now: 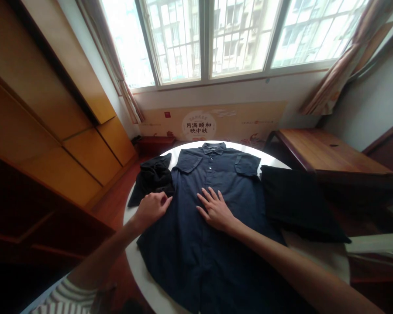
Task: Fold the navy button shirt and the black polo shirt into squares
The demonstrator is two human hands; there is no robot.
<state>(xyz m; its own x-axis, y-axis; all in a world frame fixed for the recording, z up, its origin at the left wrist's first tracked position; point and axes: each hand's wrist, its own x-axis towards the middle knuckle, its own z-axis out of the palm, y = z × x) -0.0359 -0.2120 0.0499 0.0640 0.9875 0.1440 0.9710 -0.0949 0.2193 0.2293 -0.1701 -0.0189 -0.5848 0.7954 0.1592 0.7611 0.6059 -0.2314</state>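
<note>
A dark navy short-sleeved shirt (188,222) lies front up, its collar at the far side and its front hanging toward me. White buttons show below the collar, and both sleeves are laid inward over the body. My right hand (218,211) rests flat on the shirt's middle, fingers spread. At the shirt's left side edge, my left hand (153,206) has its fingers curled and the thumb against them, pinching the cloth there. A crumpled black garment (153,174) lies just beyond my left hand. To the right sits a folded black cloth (293,200).
The white round table (136,266) carries all the clothes. A wooden desk (343,150) stands at the right, and wooden cabinets (81,161) line the left. Behind the table are a printed banner (229,122) and barred windows (236,39) with curtains.
</note>
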